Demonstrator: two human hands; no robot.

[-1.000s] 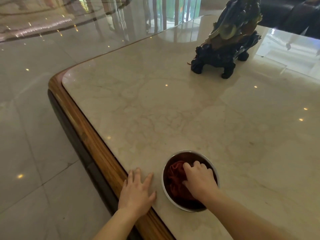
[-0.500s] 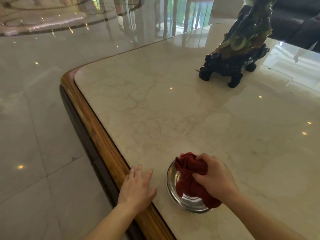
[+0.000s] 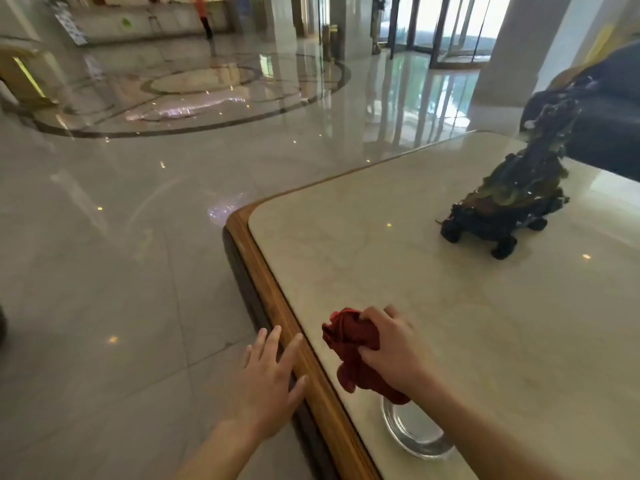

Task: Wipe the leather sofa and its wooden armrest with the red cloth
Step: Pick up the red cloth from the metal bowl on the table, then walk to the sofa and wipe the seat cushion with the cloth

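A: Entry, head view only. Right hand [image 3: 398, 355] is closed around the red cloth [image 3: 353, 351]; the cloth is bunched, held above the marble bench [image 3: 450, 306] near its left edge, with a loose end hanging down toward the metal bowl [image 3: 412, 434].

B: Bowl contents?

A: Cannot tell. The right forearm crosses over the bowl and hides most of it; only a curved stretch of rim and some shiny inner wall show. The cloth's lower end is partly behind the wrist, so whether it touches the bowl cannot be told.

B: Left hand [image 3: 266, 379]?

A: Flat, fingers spread, gripping nothing. It lies at the wooden edging [image 3: 273, 299] of the bench, thumb side over the wood, the other fingers out over the floor [image 3: 121, 271]. Whether the palm presses on the wood or sits just above it is unclear.

B: The sofa and armrest?

A: A dark upholstered shape [image 3: 609, 126] sits beyond the far right of the bench, cut by the frame edge; likely leather, but too partial to confirm. No armrest can be made out.

B: Anything else on the bench?

A: A dark carved ornament [image 3: 509, 206] on small feet, far right, well apart from both hands. It is smeared and its detail cannot be read. A distant figure in red [image 3: 202, 12] at the top of the frame is too small to describe.
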